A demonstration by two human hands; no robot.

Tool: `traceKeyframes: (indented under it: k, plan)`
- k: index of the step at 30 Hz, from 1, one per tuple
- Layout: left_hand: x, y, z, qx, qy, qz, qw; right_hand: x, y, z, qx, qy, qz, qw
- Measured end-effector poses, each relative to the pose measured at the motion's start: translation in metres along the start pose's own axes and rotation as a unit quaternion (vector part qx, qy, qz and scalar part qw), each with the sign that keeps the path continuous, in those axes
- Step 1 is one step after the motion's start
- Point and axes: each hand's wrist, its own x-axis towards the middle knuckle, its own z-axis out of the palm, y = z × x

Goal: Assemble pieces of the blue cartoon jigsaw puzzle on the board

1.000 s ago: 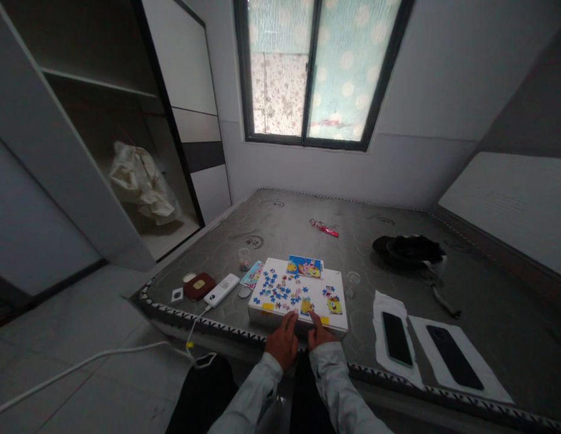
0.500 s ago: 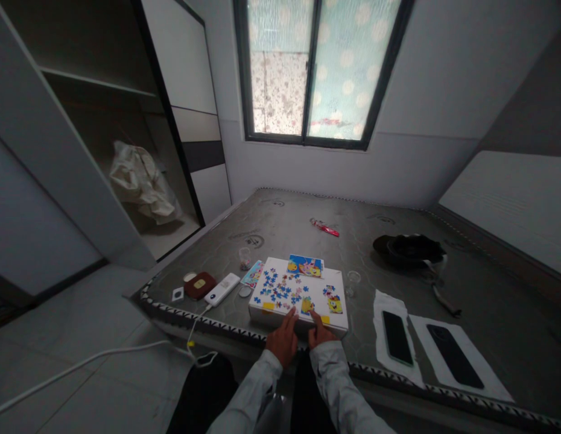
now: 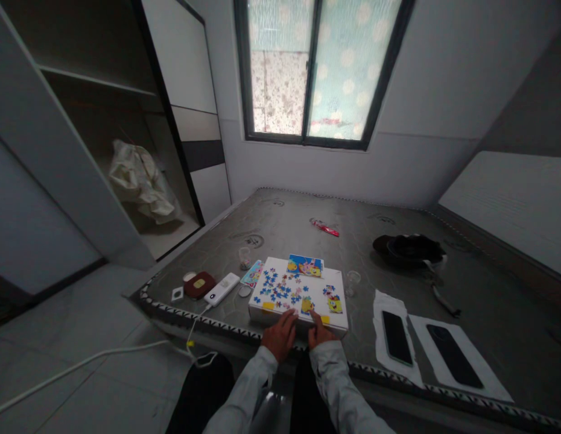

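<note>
A white box (image 3: pixel 268 265) lies on the mattress with loose blue jigsaw pieces (image 3: pixel 280 289) spread over its top. My left hand (image 3: pixel 279 335) rests at the box's near edge, fingers stretched out and holding nothing I can see. My right hand (image 3: pixel 321 333) has its index finger extended to a small joined yellow patch of puzzle (image 3: pixel 307 304), touching its lower edge; the other fingers are partly curled. Another joined patch (image 3: pixel 335 304) with a yellow cartoon face sits at the right. A picture card (image 3: pixel 304 266) lies at the box's far edge.
Left of the box are a white power bank (image 3: pixel 222 290) with a cable, a brown case (image 3: pixel 199 285) and a clear cup (image 3: pixel 245 258). To the right are another clear cup (image 3: pixel 353 282), two phones (image 3: pixel 397 337) on white sheets and a dark cap (image 3: pixel 409 249).
My left hand has shifted slightly left and back towards me, its fingers more spread. The right hand stays in place with its index finger at the yellow patch.
</note>
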Motion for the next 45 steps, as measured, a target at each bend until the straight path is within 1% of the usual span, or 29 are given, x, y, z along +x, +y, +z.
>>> traceKeyframes:
  k: [6, 12, 17, 22, 27, 33, 37, 40, 43, 45]
  plan:
    - [0.004, -0.005, 0.000, -0.005, 0.009, 0.006, 1.000, -0.001, -0.002, -0.007, 0.004, -0.017, -0.006, 1.000]
    - [0.010, -0.007, -0.005, -0.011, 0.006, 0.001, 1.000, -0.001, -0.003, -0.007, 0.006, -0.007, -0.004, 1.000]
    - [0.015, -0.004, -0.008, -0.016, 0.001, -0.015, 1.000, -0.001, -0.002, -0.003, 0.004, 0.012, 0.002, 1.000]
    - [0.019, 0.002, -0.010, -0.021, 0.010, -0.035, 0.999, 0.000, 0.000, 0.001, 0.009, 0.007, -0.003, 1.000]
    - [0.020, 0.006, -0.014, -0.016, 0.000, -0.053, 0.998, 0.001, 0.001, 0.002, 0.014, 0.007, -0.006, 1.000]
    - [0.022, 0.007, -0.014, -0.022, -0.015, -0.057, 0.998, 0.001, 0.002, 0.001, 0.020, 0.001, -0.012, 1.000]
    - [0.023, 0.009, -0.011, -0.006, -0.017, -0.063, 0.998, 0.001, 0.000, 0.000, 0.010, -0.006, 0.002, 1.000]
    - [0.024, 0.010, -0.009, 0.018, -0.029, -0.069, 0.997, 0.000, -0.001, 0.000, 0.006, 0.000, 0.006, 1.000]
    - [0.023, 0.010, -0.007, 0.044, -0.039, -0.072, 0.996, 0.000, -0.001, -0.001, 0.010, 0.005, 0.005, 1.000]
    - [0.023, 0.009, -0.007, 0.051, -0.043, -0.068, 0.995, -0.001, 0.000, -0.002, 0.020, -0.005, -0.002, 1.000]
